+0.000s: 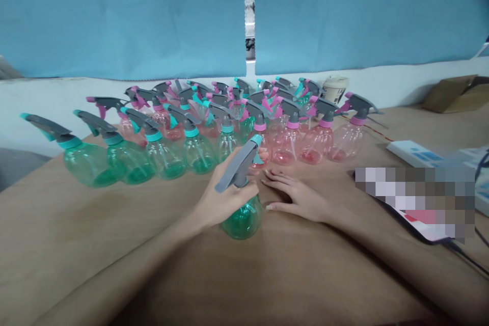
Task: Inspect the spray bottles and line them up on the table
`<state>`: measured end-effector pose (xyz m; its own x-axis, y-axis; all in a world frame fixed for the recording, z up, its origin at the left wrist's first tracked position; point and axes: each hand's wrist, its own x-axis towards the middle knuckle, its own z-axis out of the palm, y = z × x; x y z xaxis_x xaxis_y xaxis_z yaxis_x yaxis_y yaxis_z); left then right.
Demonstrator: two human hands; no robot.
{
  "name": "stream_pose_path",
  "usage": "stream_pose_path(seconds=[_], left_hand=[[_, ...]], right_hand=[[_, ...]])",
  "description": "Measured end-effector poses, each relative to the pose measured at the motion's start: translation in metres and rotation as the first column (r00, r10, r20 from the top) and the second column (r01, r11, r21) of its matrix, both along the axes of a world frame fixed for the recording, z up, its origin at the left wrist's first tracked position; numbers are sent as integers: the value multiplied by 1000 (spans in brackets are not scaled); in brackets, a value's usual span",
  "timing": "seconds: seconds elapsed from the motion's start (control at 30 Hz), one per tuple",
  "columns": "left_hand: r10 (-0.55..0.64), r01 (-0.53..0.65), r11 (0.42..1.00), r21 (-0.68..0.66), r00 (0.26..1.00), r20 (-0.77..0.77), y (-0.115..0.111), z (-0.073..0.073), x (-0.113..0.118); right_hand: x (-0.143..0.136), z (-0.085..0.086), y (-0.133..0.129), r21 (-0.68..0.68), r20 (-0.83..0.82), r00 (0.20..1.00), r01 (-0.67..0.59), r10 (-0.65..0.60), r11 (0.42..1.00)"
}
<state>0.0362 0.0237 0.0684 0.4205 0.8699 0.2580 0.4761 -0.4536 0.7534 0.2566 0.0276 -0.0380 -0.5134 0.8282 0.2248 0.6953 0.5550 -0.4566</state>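
Note:
A green spray bottle [242,219] with a grey and teal spray head stands near the middle of the wooden table [214,270]. My left hand [225,198] is wrapped round its neck, just below the spray head. To the right of that bottle, my right hand [300,196] lies on the table with its fingers spread and nothing in it. Behind both hands is a front row of spray bottles: green ones with teal collars, such as the leftmost bottle [91,163], and pink ones with pink collars, such as the rightmost bottle [347,140].
More spray bottles crowd behind the front row. A paper cup [335,87] and a cardboard box [454,94] are at the back right. On the right lie a partly pixelated phone [401,214], a white box [414,153] and cables. A blue sheet [133,15] covers the wall.

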Motion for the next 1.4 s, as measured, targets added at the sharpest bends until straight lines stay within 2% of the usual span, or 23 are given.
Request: stream_pose_path(seconds=[0.17, 0.53, 0.97, 1.2, 1.4], left_hand=[[-50, 50, 999, 1, 996, 80, 1, 0, 1], [-58, 58, 998, 11, 995, 81, 1, 1, 1], [-72, 70, 997, 29, 995, 69, 1, 3, 3], [-16, 13, 998, 60, 999, 42, 1, 4, 4], [-52, 51, 999, 16, 994, 94, 0, 6, 5]], right_hand=[[-1, 2, 0, -8, 27, 1000, 6, -6, 1000], [1, -3, 1, 11, 11, 1000, 3, -3, 1000], [-1, 2, -1, 10, -13, 1000, 2, -2, 1000], [0, 1, -1, 9, -14, 1000, -8, 9, 1000], [0, 2, -1, 3, -11, 1000, 1, -1, 1000]])
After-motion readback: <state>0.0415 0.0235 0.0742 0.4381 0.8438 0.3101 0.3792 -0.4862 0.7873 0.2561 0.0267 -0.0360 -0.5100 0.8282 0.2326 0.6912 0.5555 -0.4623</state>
